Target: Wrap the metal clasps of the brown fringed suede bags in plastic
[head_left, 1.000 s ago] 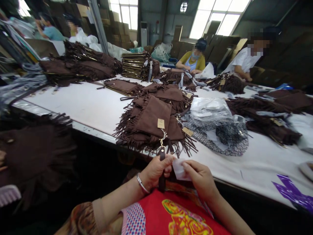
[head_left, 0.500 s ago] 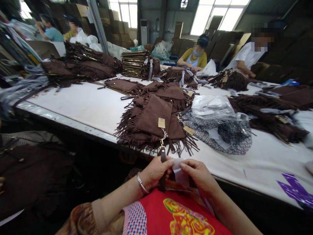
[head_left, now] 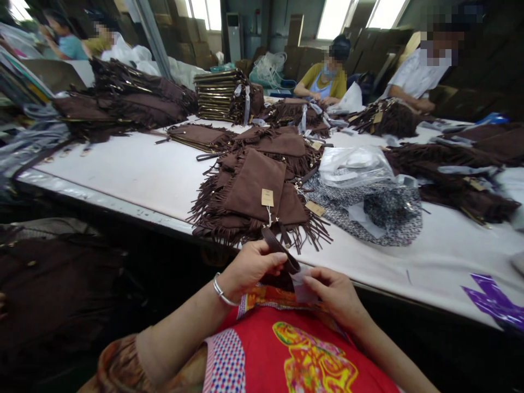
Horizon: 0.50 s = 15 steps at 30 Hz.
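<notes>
My left hand (head_left: 254, 267), fingers closed, grips a dark brown wrist strap (head_left: 282, 249) that curves in a loop toward the right. In my right hand (head_left: 335, 295) a small whitish, see-through sheet (head_left: 306, 292) is pinched between thumb and fingers. The sheet lies against the lower end of the strap; whether it goes all the way round I cannot tell. Just beyond my hands a brown fringed pouch (head_left: 254, 183) rests on top of similar ones at the table edge. A tan paper tag (head_left: 267, 197) hangs from it on white string.
The white-covered table (head_left: 123, 174) runs across the view. A speckled cloth (head_left: 393, 218) carries clear plastic bags (head_left: 352, 164) on the right. Brown pouches form a stack (head_left: 219, 95) and heaps behind. Purple film (head_left: 491, 300) lies far right. Co-workers (head_left: 327, 71) sit opposite.
The strap has swung from upright into a loop leaning right, its lower end now at the sheet. My left hand has shifted slightly left. The whole view has moved a little.
</notes>
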Available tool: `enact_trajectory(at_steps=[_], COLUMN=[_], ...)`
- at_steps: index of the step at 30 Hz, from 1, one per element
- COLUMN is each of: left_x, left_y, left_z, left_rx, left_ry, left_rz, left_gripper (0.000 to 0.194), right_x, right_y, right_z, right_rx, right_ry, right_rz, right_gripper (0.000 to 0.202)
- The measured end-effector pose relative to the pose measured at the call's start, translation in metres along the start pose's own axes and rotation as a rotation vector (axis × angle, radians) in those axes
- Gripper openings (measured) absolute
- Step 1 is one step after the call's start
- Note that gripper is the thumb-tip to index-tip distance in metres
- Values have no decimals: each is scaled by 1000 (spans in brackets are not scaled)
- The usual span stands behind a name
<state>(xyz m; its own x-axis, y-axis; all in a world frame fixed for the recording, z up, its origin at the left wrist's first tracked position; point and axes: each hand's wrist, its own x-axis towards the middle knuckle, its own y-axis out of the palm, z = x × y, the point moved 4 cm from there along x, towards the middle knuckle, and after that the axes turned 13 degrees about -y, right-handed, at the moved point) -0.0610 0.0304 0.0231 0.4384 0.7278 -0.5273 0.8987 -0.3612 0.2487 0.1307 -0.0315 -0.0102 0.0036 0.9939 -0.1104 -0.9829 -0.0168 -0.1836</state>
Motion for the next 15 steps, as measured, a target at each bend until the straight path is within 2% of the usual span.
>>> enact_trajectory(at_steps=[5,15], left_x=[8,12], left_y=[14,12], left_z=[-1,2], left_rx=[89,60], left_ry=[47,82], left_rz=[-115,-190], left_gripper=[19,22], right_x=[-3,-4], right_y=[-1,1], right_z=[0,-4], right_rx=[-23,-9], right_ry=[-13,-21], right_rz=[1,17], right_gripper=[29,28])
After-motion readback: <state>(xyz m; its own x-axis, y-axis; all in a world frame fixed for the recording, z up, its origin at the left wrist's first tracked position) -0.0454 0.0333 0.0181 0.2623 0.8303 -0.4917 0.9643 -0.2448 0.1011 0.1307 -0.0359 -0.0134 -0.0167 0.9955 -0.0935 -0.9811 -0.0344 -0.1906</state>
